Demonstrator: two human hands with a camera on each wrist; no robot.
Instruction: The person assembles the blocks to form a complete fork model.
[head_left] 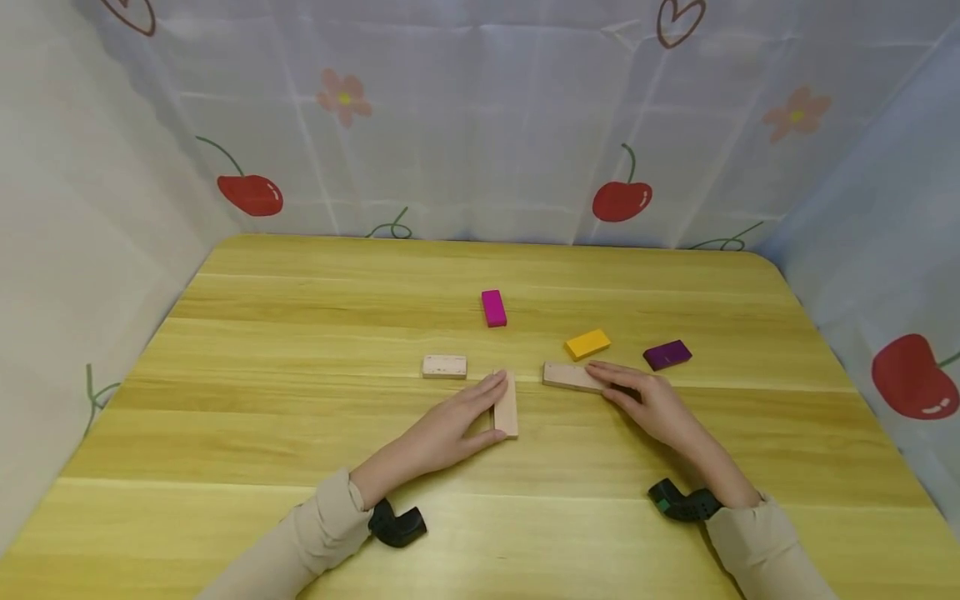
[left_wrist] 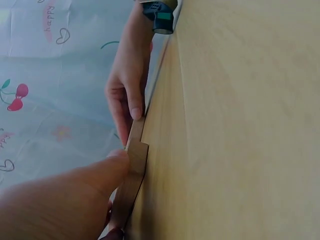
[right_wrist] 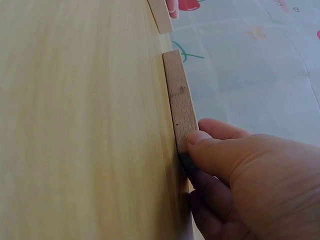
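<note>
My left hand (head_left: 453, 425) holds a plain wooden block (head_left: 507, 410) by its two ends, thumb at the near end and fingers at the far one. That block lies flat, pointing away from me. To its right, a second plain wooden block (head_left: 568, 377) lies crosswise, with a gap between the two. My right hand (head_left: 652, 404) pinches this one at its right end; in the right wrist view the thumb (right_wrist: 200, 139) presses its near side. Some of the fingers behind the blocks are hidden in the wrist views.
A shorter plain block (head_left: 445, 367) lies left of my left hand. Farther back is a magenta block (head_left: 493, 308). A yellow block (head_left: 588, 344) sits just behind the right-hand block, and a purple block (head_left: 667, 356) is beyond my right hand. A patterned curtain (head_left: 480, 150) borders the wooden table (head_left: 262, 417).
</note>
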